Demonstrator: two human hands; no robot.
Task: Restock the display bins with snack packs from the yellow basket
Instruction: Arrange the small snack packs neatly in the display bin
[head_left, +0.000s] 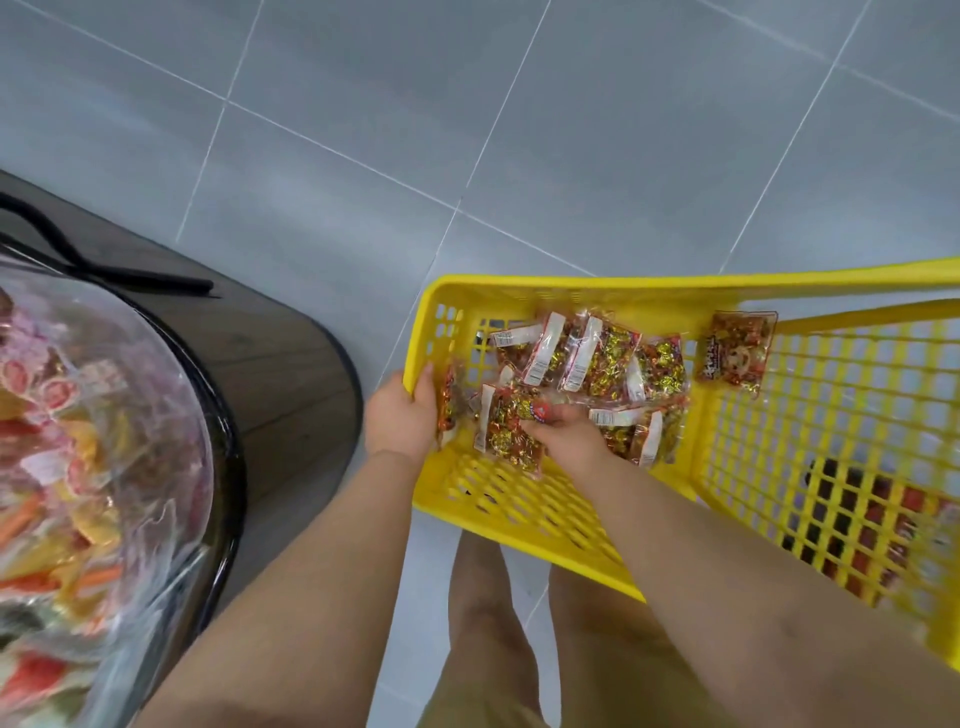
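The snack packs (597, 364) were lying loose and overlapping in the low end of the yellow basket (571, 291). The right hand (563, 439) was down inside w/ fingers curled onto the nearest pack (506, 436), gripping it near its top edge. The left hand (400, 415) was wrapped over the basket's corner rim.

Imo the trick here was keeping that rim grip firm so the pile didn't slide, then lifting one pack clean by a seam instead of crushing the middle (crinkly film prob slips easily). The display bin (234, 457) sat just to the left, clear-walled and piled w/ colourful stuff, so it looked like a short carry.

Writing: white barcode stickers on the backs, a round red logo on the nearest pack, and a cartoon face on the lone pack (737, 353) at the far side. The text was too small to read tbh.
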